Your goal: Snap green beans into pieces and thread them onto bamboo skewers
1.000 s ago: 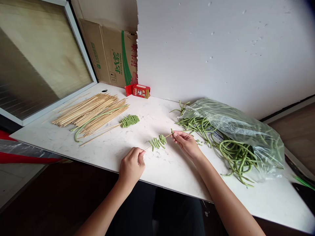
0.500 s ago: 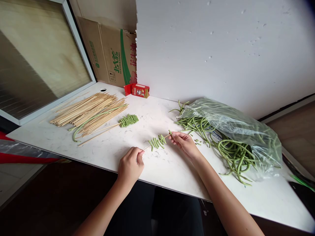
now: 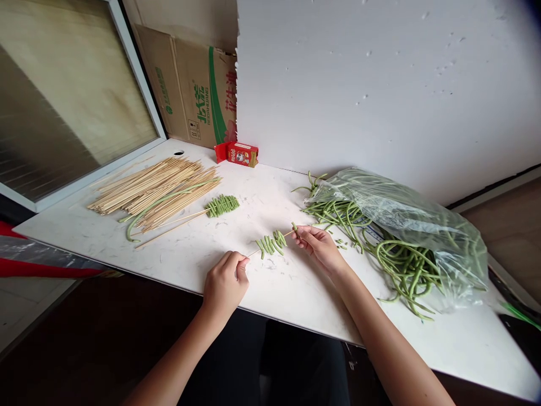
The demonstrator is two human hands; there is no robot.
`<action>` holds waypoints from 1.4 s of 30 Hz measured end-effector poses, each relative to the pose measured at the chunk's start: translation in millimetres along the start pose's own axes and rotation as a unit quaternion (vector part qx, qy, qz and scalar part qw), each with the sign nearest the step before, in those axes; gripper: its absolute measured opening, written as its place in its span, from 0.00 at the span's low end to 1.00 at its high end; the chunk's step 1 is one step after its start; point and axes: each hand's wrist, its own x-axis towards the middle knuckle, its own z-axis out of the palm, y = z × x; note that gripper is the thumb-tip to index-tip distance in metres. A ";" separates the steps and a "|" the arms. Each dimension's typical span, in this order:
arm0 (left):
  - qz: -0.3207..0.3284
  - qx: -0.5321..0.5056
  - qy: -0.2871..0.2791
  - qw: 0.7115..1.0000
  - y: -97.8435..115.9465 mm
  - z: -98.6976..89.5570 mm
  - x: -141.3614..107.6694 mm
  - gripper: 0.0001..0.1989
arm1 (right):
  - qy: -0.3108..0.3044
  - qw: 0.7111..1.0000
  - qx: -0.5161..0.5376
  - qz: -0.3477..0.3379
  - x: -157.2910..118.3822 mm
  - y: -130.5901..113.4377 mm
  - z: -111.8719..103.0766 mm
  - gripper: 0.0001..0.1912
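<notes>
Near the table's front edge, my left hand (image 3: 226,279) is closed around one end of a thin wooden skewer (image 3: 253,253). Several short green bean pieces (image 3: 271,244) sit crosswise along the skewer's middle. At the skewer's far tip, my right hand (image 3: 316,246) pinches a piece of green bean (image 3: 295,227), which touches the tip; whether the tip goes through it I cannot tell. Left of there lie finished-looking skewers packed with bean pieces (image 3: 222,206). A few loose bean bits (image 3: 340,244) lie just right of my right hand.
A large pile of bare skewers (image 3: 156,189) lies at the left, with a long bean (image 3: 169,196) across it. At the right, a clear plastic bag (image 3: 401,208) spills long green beans (image 3: 408,265). A small red box (image 3: 242,154) and a cardboard carton (image 3: 192,90) stand behind.
The view has shifted very slightly. Both hands keep nearly the same position on the skewer, and the bean piece stays at its tip.
</notes>
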 end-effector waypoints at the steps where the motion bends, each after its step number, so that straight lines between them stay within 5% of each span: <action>1: 0.000 0.001 0.000 1.000 0.1 -0.1 0.1 0.08 | 0.000 1.000 0.001 0.001 0.0 0.1 0.1 0.18; 42: 0.001 0.021 0.007 1.000 0.6 0.2 0.2 0.10 | 0.016 1.000 0.009 -0.005 2.7 14.3 0.9 0.16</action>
